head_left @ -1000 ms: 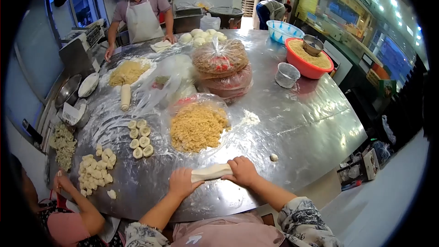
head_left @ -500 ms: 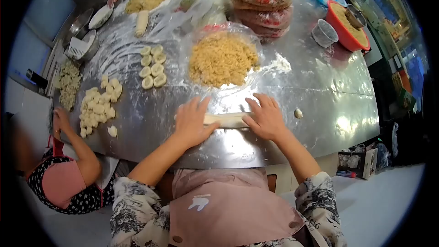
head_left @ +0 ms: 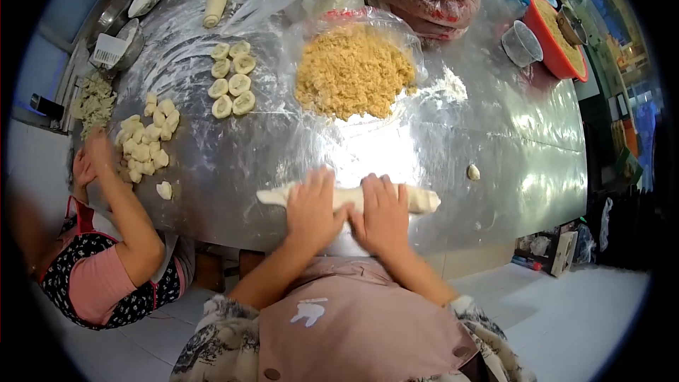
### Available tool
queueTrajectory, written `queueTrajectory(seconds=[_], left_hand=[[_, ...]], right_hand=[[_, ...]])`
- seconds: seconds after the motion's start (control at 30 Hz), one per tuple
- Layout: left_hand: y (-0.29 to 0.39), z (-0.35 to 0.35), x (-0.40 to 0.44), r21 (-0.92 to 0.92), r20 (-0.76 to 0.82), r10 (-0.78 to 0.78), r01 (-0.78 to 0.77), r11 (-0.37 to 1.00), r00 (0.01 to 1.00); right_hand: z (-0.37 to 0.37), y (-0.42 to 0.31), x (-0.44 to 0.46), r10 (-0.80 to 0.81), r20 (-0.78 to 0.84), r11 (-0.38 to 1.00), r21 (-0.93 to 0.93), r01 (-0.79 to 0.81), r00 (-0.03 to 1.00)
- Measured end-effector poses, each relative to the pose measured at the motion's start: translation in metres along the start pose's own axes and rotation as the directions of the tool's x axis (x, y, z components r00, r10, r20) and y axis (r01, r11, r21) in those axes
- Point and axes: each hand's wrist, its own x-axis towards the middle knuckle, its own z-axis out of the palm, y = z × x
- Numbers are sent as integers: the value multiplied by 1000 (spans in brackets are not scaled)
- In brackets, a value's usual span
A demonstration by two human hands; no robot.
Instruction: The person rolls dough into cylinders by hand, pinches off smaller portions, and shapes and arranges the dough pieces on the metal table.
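A long roll of pale dough [head_left: 421, 200] lies crosswise on the steel table in front of me. My left hand [head_left: 311, 206] presses flat on it left of the middle, fingers stretched forward. Close beside it, my right hand [head_left: 382, 213] also rests on the roll, palm down with fingers extended. The thumbs almost meet between them. Both ends of the dough stick out past my hands, and its middle is partly covered. A small dough scrap [head_left: 473, 172] sits to the right.
Beyond the roll is a heap of yellow crumbly filling [head_left: 353, 74] on plastic. Several cupped dough pieces [head_left: 232, 79] and a pile of dough lumps [head_left: 146, 143] lie left. A co-worker's hand [head_left: 92, 159] is near the chopped filling [head_left: 94, 102]. A red basin [head_left: 555, 35] stands far right.
My hands have come together over the middle of the dough roll, which now shows longer at both ends. The co-worker's hand has moved up toward the chopped filling. The view has shifted slightly.
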Motion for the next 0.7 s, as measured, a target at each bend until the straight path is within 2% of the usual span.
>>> queueTrajectory(seconds=[0.03,0.1,0.13,0.2,0.3,0.33,0.37,0.4,0.47,0.53,0.63,0.7], left_hand=[[-4,-2,21,-14,115,-104,107,994,988],[-11,-1,55,108,34,-247,243,964,968],[-17,0,70,110,-30,-292,294,949,956],[-30,2,89,102,-164,-376,395,913,912],[-38,0,74,122,-223,-101,131,984,970],[-43,-5,58,96,-112,-12,23,995,994],[-46,-15,36,56,-5,83,-83,995,997],[-46,-24,14,3,98,181,-182,983,979],[-39,-37,-32,-58,70,120,-116,992,990],[-37,-35,-38,-58,29,48,-46,997,998],[-39,-11,-6,25,-59,-70,71,997,996],[-45,-9,38,73,-73,-210,215,974,975]], right_hand=[[4,4,19,46,-4,998,-46,-46,999],[1,13,64,239,99,970,-74,-232,966],[6,21,79,318,74,947,-73,-313,945],[7,35,94,379,-123,917,-79,-390,917],[-4,37,72,298,-142,934,-161,-319,944],[-14,34,53,243,-20,961,-131,-244,970],[-14,37,24,137,-63,987,-78,-141,989],[-24,33,-3,124,-62,991,-44,-127,990],[-36,31,-51,147,-5,989,-30,-147,989],[-30,38,-68,196,6,975,-112,-194,981],[-15,62,-18,193,-115,969,-131,-207,974],[-14,85,31,292,-85,946,-120,-301,953]])
